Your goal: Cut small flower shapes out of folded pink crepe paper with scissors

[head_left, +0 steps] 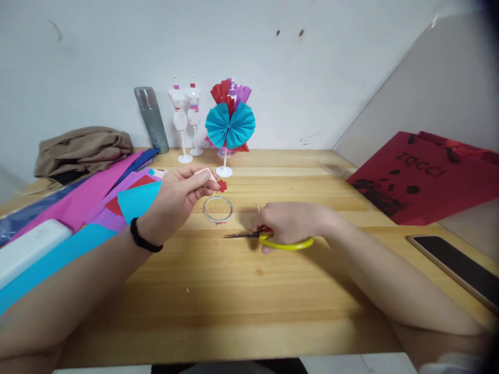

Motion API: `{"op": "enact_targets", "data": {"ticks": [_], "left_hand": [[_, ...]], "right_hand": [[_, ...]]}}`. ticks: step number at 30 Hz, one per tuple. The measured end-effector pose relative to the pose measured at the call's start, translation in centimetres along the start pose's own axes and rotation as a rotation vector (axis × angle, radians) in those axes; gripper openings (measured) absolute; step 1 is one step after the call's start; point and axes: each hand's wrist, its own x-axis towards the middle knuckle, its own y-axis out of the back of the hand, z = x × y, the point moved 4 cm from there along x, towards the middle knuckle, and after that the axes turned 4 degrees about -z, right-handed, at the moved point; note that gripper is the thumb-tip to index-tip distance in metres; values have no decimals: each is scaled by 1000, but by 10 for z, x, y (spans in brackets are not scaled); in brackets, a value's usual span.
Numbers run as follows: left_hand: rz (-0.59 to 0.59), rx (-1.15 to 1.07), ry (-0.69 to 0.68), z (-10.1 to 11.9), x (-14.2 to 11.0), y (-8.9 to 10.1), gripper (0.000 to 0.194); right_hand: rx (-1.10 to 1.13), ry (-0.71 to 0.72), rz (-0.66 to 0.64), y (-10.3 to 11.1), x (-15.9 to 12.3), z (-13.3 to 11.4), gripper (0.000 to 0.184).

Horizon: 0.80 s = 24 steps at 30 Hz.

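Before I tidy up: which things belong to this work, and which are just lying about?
Likely in use:
pale piece, in left hand
scissors, in right hand
coloured paper
mannequins
thin ring

Likely just lying about:
phone
bottle
red bag
brown cloth

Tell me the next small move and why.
I'd probably bring the yellow-handled scissors in the right hand toward the pale pink piece: the left hand pinches it above the table, while the blades point leftward, apart from it.

The near tabletop (234, 311) offers passage; scissors (280, 245) jut midway, ring (205, 209) and mannequins (180, 120) obstruct beyond.
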Motion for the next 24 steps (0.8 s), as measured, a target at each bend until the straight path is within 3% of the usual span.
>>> {"op": "enact_targets", "data": {"ticks": [2,3,7,11,13,16,19,24], "left_hand": [[-22,15,28,-3,-2,-4,15],[-34,15,41,-5,-3,-6,14],[-67,-29,128,-14,-5,-14,4],[-116,-63,219,-21,-7,-19,4],[-150,-70,230,-24,-8,-20,1],[-187,-76,249,-28,-10,-20,5],[-195,-76,279,-31,-13,-21,11],[-224,-48,263,-33,-16,-25,16]], "right_hand": [[-38,-55,-18,-10,7,-4,10],[-58,-36,47,-9,9,-7,15],[23,131,23,-9,9,-20,23],[36,181,74,0,4,-24,10],[12,85,189,7,3,-20,7],[56,-25,564,21,-3,-13,11],[170,92,854,26,-8,-15,11],[86,341,844,21,-6,-25,23]]}}
